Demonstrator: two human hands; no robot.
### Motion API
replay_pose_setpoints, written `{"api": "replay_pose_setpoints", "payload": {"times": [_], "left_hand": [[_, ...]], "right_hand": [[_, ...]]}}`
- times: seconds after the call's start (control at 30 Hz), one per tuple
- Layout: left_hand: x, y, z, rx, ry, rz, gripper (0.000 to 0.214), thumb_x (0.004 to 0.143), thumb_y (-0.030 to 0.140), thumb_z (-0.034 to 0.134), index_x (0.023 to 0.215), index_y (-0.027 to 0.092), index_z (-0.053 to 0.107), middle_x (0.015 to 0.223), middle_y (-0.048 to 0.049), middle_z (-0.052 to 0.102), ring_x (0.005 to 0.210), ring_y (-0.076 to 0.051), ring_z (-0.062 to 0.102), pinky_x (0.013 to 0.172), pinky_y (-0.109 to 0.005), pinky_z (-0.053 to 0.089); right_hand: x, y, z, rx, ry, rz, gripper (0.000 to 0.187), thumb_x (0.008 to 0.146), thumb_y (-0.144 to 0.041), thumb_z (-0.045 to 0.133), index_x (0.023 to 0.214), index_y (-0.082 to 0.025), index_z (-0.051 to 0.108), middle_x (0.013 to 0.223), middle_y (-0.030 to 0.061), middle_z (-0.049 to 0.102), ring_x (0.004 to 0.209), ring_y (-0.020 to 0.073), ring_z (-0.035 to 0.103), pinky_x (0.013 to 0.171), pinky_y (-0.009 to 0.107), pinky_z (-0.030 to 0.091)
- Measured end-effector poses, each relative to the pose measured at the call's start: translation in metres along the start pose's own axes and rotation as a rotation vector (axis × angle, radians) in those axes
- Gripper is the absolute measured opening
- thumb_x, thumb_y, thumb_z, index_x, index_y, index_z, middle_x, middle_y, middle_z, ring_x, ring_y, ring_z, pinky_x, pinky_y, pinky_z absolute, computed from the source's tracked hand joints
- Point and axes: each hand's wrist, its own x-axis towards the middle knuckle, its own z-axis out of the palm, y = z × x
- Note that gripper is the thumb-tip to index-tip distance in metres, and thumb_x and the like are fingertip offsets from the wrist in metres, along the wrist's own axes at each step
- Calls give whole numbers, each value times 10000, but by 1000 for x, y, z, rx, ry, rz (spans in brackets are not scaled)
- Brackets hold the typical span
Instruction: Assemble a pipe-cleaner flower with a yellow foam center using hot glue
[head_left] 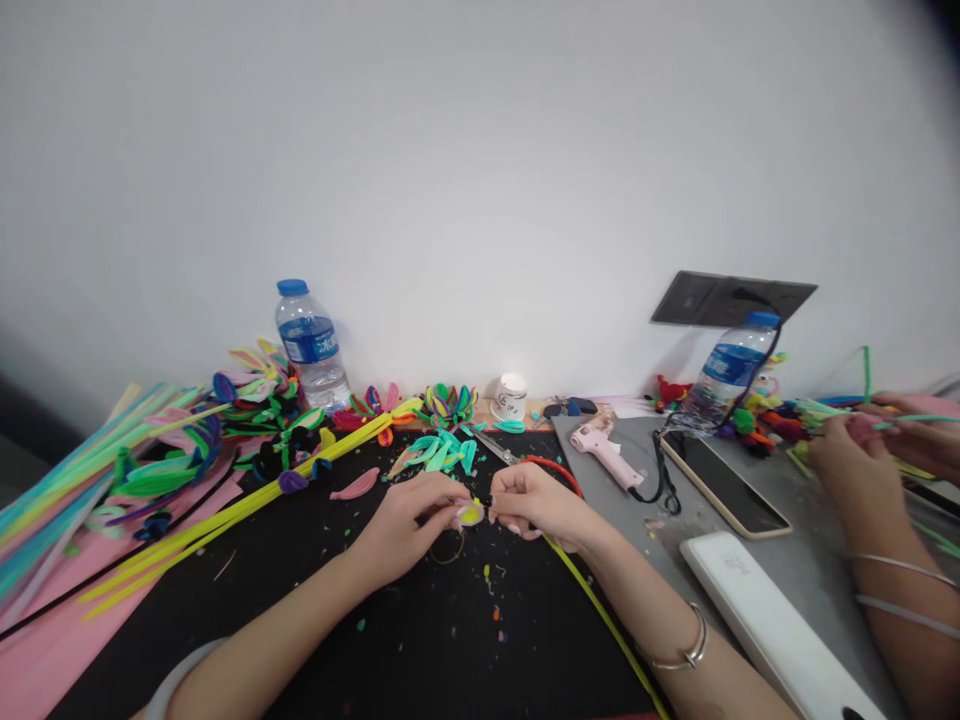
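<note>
- Yellow and pale, a small piece [471,514] sits over the black mat [420,640], pinched in the fingertips of the left hand [409,520]!
- Right alongside, the right hand [536,500], fingers curled close together; whether they grip anything, I can't tell.
- Just beyond, scissors [493,446] and turquoise strips [442,452].
- Over to the right, a pink glue gun [611,460].

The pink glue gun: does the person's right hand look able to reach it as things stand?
Probably yes: the pink glue gun lies near the right hand, and only a thin red strip shows between them, which looks easy to pass over.
</note>
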Motion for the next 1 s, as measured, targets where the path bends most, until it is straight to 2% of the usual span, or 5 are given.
{"api": "replay_pose_setpoints", "payload": {"times": [0.57, 1.0], "left_hand": [[2, 6, -2, 6, 2, 66, 171, 857, 91, 525, 856, 178, 671, 790, -45, 697, 729, -146, 640, 675, -242, 501], [-2, 2, 1, -110, -31, -60, 121, 868, 143, 536, 885, 166, 653, 839, -48, 671, 695, -129, 649, 610, -208, 517]], "right_hand": [[0, -1, -1, -3, -27, 20, 108, 667, -181, 603, 571, -150, 568, 376, -85, 461, 311, 18, 287, 316, 153, 163], [0, -1, -2, -22, -38, 19, 112, 680, -185, 599, 580, -147, 567, 381, -88, 466, 309, 18, 290, 315, 152, 167]]}}
